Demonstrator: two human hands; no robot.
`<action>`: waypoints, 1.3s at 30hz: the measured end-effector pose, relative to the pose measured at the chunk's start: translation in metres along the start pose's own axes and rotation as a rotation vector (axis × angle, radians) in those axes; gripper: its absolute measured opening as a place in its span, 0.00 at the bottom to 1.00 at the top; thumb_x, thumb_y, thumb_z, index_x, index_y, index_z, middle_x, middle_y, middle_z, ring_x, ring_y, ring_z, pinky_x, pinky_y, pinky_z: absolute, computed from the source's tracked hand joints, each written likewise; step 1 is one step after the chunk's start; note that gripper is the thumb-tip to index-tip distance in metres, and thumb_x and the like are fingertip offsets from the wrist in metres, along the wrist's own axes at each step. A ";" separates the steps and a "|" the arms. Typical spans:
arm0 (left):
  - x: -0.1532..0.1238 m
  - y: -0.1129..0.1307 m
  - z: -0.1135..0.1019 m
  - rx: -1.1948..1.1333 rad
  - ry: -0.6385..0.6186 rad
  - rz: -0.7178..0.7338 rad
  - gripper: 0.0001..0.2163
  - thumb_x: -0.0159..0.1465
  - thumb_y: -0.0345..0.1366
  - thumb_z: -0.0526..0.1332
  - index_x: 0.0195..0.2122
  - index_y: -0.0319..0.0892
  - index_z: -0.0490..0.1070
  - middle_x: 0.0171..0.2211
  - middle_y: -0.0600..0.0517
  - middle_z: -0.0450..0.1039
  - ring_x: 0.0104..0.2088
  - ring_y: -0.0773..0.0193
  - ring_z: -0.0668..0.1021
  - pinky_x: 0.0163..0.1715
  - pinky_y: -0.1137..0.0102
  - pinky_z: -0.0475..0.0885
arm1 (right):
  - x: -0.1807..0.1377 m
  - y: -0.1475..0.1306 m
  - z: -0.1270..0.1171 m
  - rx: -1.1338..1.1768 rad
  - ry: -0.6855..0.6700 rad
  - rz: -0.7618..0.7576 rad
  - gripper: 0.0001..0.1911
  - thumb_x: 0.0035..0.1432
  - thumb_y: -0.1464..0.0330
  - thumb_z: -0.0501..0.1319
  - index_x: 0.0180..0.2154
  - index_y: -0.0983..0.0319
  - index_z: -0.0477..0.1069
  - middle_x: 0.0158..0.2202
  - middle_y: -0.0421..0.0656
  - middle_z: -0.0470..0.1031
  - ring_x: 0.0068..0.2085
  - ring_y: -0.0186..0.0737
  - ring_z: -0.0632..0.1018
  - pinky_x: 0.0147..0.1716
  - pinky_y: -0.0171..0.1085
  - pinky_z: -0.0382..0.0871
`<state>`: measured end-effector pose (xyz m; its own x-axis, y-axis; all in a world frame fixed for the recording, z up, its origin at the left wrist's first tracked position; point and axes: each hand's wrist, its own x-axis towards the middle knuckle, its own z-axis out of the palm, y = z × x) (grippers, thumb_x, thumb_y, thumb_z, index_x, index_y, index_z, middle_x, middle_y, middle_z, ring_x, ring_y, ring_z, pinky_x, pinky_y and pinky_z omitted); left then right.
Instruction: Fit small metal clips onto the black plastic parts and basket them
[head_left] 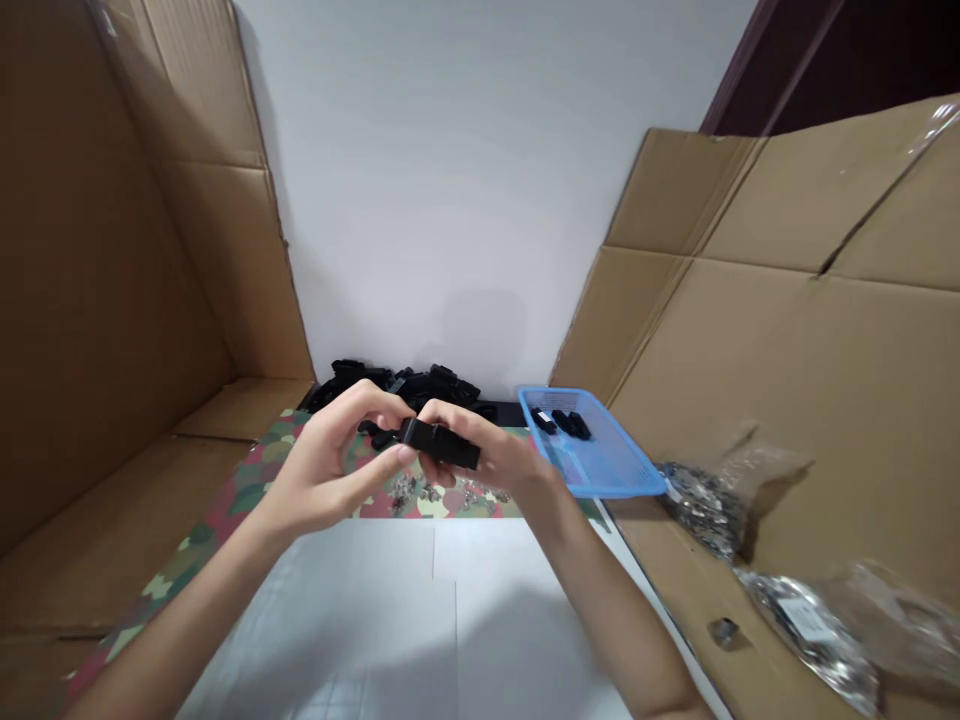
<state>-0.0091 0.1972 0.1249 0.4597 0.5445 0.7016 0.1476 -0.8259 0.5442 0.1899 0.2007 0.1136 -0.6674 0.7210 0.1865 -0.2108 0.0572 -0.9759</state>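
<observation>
A small black oblong plastic part (442, 445) is held up over the work surface between both hands. My left hand (330, 460) pinches its left end between thumb and fingers. My right hand (484, 450) wraps round its right side, with the fingers behind it partly hidden. Beyond the hands lies a heap of similar black parts (435, 382) against the wall. Under the hands, small shiny metal pieces (405, 490) are scattered on a camouflage-patterned cloth (262, 455).
A blue plastic basket (630, 455) with several black parts stands at the right. Clear bags of metal pieces (705, 510) lie beside it on cardboard. White sheets (360, 580) cover the near surface. Cardboard walls (787, 350) enclose both sides.
</observation>
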 end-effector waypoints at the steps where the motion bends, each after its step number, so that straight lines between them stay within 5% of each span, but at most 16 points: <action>1: -0.001 0.000 0.000 0.018 -0.022 -0.020 0.09 0.62 0.35 0.62 0.43 0.44 0.68 0.35 0.51 0.67 0.36 0.63 0.72 0.37 0.67 0.70 | -0.004 -0.005 -0.001 -0.052 0.017 0.022 0.21 0.56 0.50 0.58 0.37 0.61 0.67 0.26 0.38 0.72 0.25 0.32 0.72 0.24 0.31 0.63; 3: -0.006 0.000 0.002 0.063 -0.074 -0.057 0.15 0.63 0.37 0.62 0.50 0.45 0.65 0.40 0.49 0.67 0.42 0.60 0.72 0.42 0.65 0.70 | -0.017 -0.015 -0.006 -0.151 0.139 0.080 0.16 0.54 0.55 0.62 0.35 0.62 0.67 0.26 0.37 0.71 0.27 0.32 0.72 0.25 0.31 0.62; 7: -0.025 -0.007 0.009 0.113 -0.193 -0.145 0.18 0.65 0.40 0.59 0.55 0.45 0.60 0.46 0.46 0.66 0.47 0.56 0.71 0.44 0.64 0.70 | -0.064 -0.017 -0.041 -0.253 0.632 0.101 0.15 0.53 0.56 0.63 0.29 0.61 0.67 0.26 0.35 0.68 0.27 0.30 0.69 0.28 0.30 0.63; 13: -0.065 -0.035 0.029 0.225 -0.451 -0.265 0.16 0.65 0.46 0.57 0.50 0.45 0.65 0.46 0.46 0.68 0.44 0.54 0.73 0.40 0.65 0.70 | -0.149 0.017 -0.100 -0.232 0.927 0.217 0.19 0.47 0.52 0.66 0.26 0.61 0.67 0.20 0.36 0.68 0.23 0.32 0.67 0.23 0.33 0.62; 16: -0.086 -0.041 0.048 0.289 -0.582 -0.280 0.14 0.66 0.46 0.53 0.46 0.44 0.69 0.42 0.47 0.69 0.43 0.54 0.72 0.43 0.62 0.67 | -0.167 0.038 -0.091 -0.183 0.947 0.255 0.23 0.47 0.47 0.63 0.24 0.61 0.67 0.18 0.38 0.68 0.22 0.32 0.67 0.23 0.33 0.62; 20: -0.114 -0.028 0.079 0.335 -0.746 -0.272 0.15 0.64 0.44 0.54 0.46 0.42 0.69 0.43 0.45 0.69 0.44 0.50 0.70 0.45 0.57 0.63 | -0.162 0.071 -0.044 -0.125 0.855 0.300 0.23 0.52 0.47 0.60 0.27 0.61 0.68 0.20 0.39 0.70 0.22 0.32 0.68 0.23 0.33 0.62; 24: -0.131 -0.017 0.105 0.421 -0.704 -0.376 0.21 0.61 0.48 0.55 0.49 0.39 0.66 0.46 0.40 0.65 0.45 0.45 0.66 0.45 0.53 0.61 | -0.143 0.112 -0.009 -0.137 0.819 0.319 0.18 0.55 0.50 0.58 0.31 0.59 0.66 0.24 0.38 0.71 0.25 0.31 0.70 0.24 0.31 0.61; 28: -0.135 -0.022 0.117 0.391 -0.668 -0.452 0.21 0.55 0.47 0.58 0.47 0.40 0.64 0.46 0.42 0.61 0.46 0.46 0.64 0.44 0.54 0.61 | -0.133 0.143 -0.003 -0.216 0.877 0.336 0.18 0.57 0.50 0.54 0.37 0.58 0.63 0.25 0.36 0.70 0.22 0.31 0.69 0.19 0.29 0.55; 33: -0.128 -0.031 0.124 0.358 -0.643 -0.557 0.19 0.49 0.45 0.61 0.39 0.41 0.61 0.43 0.44 0.60 0.44 0.46 0.64 0.43 0.55 0.61 | -0.133 0.154 -0.004 -0.362 0.866 0.330 0.15 0.56 0.53 0.57 0.35 0.58 0.66 0.23 0.36 0.68 0.24 0.33 0.69 0.20 0.30 0.56; 39: -0.119 -0.041 0.131 0.283 -0.570 -0.746 0.09 0.52 0.39 0.58 0.31 0.43 0.59 0.40 0.45 0.60 0.44 0.44 0.64 0.44 0.52 0.59 | -0.134 0.153 -0.003 -0.435 0.846 0.356 0.15 0.58 0.52 0.54 0.34 0.57 0.66 0.23 0.36 0.68 0.23 0.35 0.68 0.19 0.31 0.55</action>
<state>0.0447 0.1470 -0.0405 0.5059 0.8502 -0.1457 0.7428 -0.3435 0.5747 0.2498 0.1149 -0.0616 0.1194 0.9878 -0.1003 0.2929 -0.1315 -0.9471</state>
